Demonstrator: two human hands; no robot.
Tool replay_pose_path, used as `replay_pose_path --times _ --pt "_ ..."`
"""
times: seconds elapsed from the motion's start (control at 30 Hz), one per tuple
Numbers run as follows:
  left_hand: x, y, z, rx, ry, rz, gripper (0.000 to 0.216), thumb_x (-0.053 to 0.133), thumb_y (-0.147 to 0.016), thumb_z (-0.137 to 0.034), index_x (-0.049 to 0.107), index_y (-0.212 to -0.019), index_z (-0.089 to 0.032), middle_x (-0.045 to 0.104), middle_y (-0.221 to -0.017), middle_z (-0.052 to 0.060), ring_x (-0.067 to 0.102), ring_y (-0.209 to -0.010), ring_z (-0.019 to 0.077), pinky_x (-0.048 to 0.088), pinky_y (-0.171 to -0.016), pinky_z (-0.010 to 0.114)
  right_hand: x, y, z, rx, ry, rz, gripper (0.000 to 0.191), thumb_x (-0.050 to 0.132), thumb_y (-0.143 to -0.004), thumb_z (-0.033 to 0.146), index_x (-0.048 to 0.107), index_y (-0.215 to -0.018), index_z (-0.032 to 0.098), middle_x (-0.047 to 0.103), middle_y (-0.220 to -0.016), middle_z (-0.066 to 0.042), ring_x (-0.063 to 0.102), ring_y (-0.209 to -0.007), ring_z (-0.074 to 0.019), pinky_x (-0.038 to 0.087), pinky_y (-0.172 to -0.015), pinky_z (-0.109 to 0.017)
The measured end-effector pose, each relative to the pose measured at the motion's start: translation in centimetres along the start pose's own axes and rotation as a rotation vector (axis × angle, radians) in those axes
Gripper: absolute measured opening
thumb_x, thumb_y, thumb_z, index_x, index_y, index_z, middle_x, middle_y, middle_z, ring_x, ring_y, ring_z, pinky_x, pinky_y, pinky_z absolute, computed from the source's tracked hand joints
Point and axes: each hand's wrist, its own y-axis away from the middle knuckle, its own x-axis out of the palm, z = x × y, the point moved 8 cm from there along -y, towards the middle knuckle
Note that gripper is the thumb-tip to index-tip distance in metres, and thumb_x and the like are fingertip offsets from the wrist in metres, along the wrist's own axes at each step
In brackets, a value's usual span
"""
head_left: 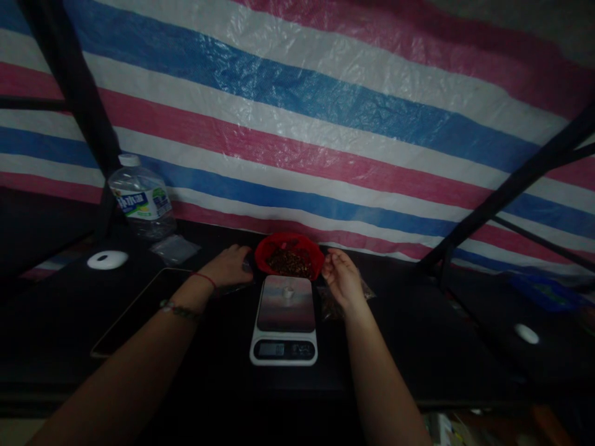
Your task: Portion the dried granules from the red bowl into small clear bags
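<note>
A red bowl [279, 246] of small dark brown bits stands at the back of the dark table, just behind a white kitchen scale [284, 322] with a shiny plate. My left hand [229, 265] rests palm down beside the bowl's left rim, fingers curled; whether it holds anything I cannot tell. My right hand [343, 277] hovers at the bowl's right rim with fingers loosely bent and apart, above a small clear bag [331, 305] lying on the table. A tiny pale thing sits on the scale's plate.
A clear water bottle [142, 197] stands at the back left, with a small clear bag [174, 249] and a white round object [107, 259] near it. A dark tablet [134, 313] lies left of the scale. A striped tarp [325, 124] hangs behind; black poles [506, 186] cross right.
</note>
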Motion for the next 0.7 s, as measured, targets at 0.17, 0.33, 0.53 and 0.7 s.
replay_pose_path --times 0.17,0.33,0.53,0.7 --pt "-1.9 0.2 0.9 -0.141 0.054 -0.18 0.073 0.059 -0.071 -0.036 0.039 -0.138 -0.013 0.052 -0.122 0.016 0.057 -0.108 0.0293 0.046 -0.093 0.037 0.8 0.3 -0.4 0.059 -0.065 0.066 0.022 0.07 -0.076 0.031 0.064 -0.095 0.021 0.069 -0.084 -0.003 0.067 -0.077 -0.0149 0.055 -0.068 -0.026" --pt "-4.5 0.7 -0.3 -0.087 0.046 -0.471 0.074 0.06 -0.075 -0.042 0.037 -0.137 -0.009 0.051 -0.123 0.018 0.051 -0.116 0.0327 0.043 -0.099 0.043 1.5 0.5 -0.6 0.107 -0.102 0.119 0.022 0.069 -0.077 0.03 0.063 -0.097 0.021 0.07 -0.095 -0.005 0.067 -0.094 -0.0196 0.054 -0.079 -0.031" --pt "-4.8 2.1 -6.0 0.296 0.097 -0.563 0.068 0.062 -0.076 -0.035 0.038 -0.135 -0.014 0.05 -0.131 0.014 0.047 -0.122 0.029 0.039 -0.105 0.045 1.5 0.8 -0.7 0.086 -0.045 0.112 0.022 0.067 -0.077 0.033 0.065 -0.097 0.023 0.068 -0.091 -0.003 0.065 -0.078 -0.0148 0.053 -0.065 -0.026" --pt "-4.3 4.2 -9.8 0.536 0.118 -0.568 0.071 0.063 -0.076 -0.035 0.036 -0.138 -0.016 0.05 -0.133 0.015 0.047 -0.123 0.0291 0.039 -0.104 0.046 3.1 1.8 0.5 -0.142 0.357 0.118 0.016 0.062 -0.082 0.032 0.067 -0.095 0.025 0.067 -0.096 -0.003 0.062 -0.083 -0.0145 0.051 -0.068 -0.025"
